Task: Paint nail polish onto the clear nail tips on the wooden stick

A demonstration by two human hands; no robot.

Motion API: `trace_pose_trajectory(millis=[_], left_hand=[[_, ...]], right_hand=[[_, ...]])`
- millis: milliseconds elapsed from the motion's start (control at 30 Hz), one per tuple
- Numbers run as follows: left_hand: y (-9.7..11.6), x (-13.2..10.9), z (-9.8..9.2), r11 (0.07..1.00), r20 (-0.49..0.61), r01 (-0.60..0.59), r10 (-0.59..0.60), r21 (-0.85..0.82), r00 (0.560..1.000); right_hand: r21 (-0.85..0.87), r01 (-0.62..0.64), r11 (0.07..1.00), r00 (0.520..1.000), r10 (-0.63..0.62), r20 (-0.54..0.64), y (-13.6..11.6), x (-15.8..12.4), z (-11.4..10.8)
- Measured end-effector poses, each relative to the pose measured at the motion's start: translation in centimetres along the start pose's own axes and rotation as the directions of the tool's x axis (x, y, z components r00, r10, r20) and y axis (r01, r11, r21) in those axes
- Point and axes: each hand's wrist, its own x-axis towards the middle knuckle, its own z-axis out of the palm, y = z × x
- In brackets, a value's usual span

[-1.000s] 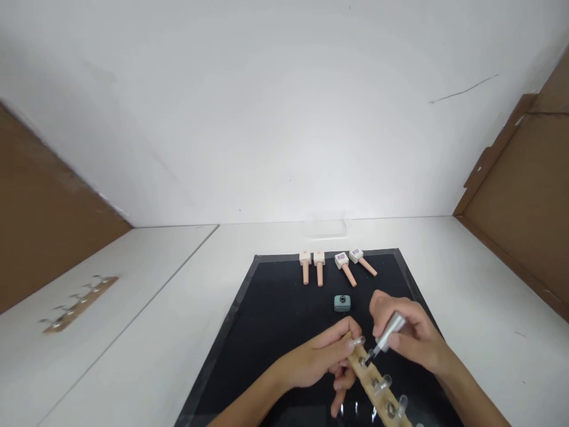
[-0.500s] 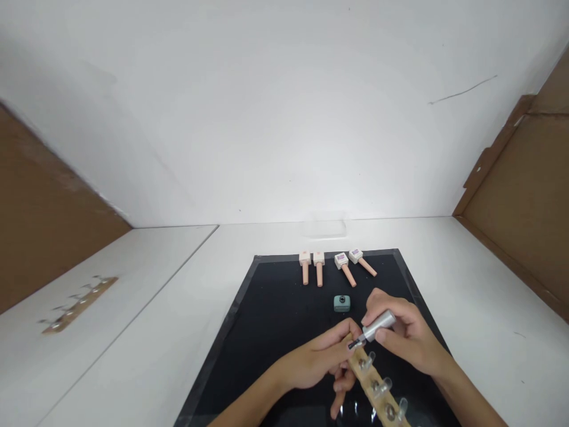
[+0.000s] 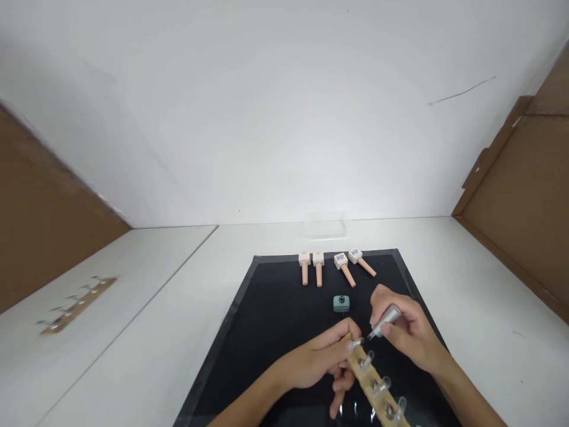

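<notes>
My left hand (image 3: 313, 359) is closed on the upper end of a wooden nail-tip stand (image 3: 368, 384), its thumb and forefinger beside the topmost tip. Several clear false nail tips (image 3: 381, 386) stick out along the strip. In my right hand (image 3: 411, 332) is a nail polish brush (image 3: 387, 319) with a silver cap, pinched between thumb and fingers. Its dark bristles point down left, close to the end of the topmost nail tip (image 3: 357, 342); whether they touch I cannot tell. A small teal polish bottle (image 3: 341, 303) stands uncapped just beyond my hands.
Several white polish bottles with peach caps (image 3: 319, 267) lie along the far edge of the black mat (image 3: 267, 320). A clear tray (image 3: 326, 228) sits behind them. Another wooden nail-tip stand (image 3: 80, 305) is on the white table at left. Cardboard panels (image 3: 524, 201) flank both sides.
The brush in my right hand has moved right and slightly up, from over the topmost nail tip to just off its end. My left hand and the stand have barely moved.
</notes>
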Motion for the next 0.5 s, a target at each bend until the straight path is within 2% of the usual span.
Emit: trace_pose_trajectory(millis=[100, 267, 400, 500], left_hand=[[-0.1, -0.04, -0.09, 1.0, 0.004, 0.002, -0.002, 0.0, 1.0], [-0.2, 0.02, -0.29, 1.0, 0.01, 0.006, -0.006, -0.001, 1.0], [-0.13, 0.02, -0.23, 1.0, 0.029, -0.011, 0.012, -0.009, 1.0], [-0.12, 0.1, -0.21, 1.0, 0.024, -0.014, 0.014, -0.007, 1.0]], right_hand=[[0.022, 0.004, 1.0, 0.999, -0.003, -0.036, 0.08, -0.02, -0.03], [-0.012, 0.035, 0.999, 0.998, -0.034, 0.054, -0.16, 0.02, 0.11], [-0.013, 0.011, 1.0, 1.0, -0.011, -0.018, -0.1, -0.06, 0.14], [-0.005, 0.037, 0.999, 0.999, -0.037, -0.001, -0.12, -0.02, 0.18]])
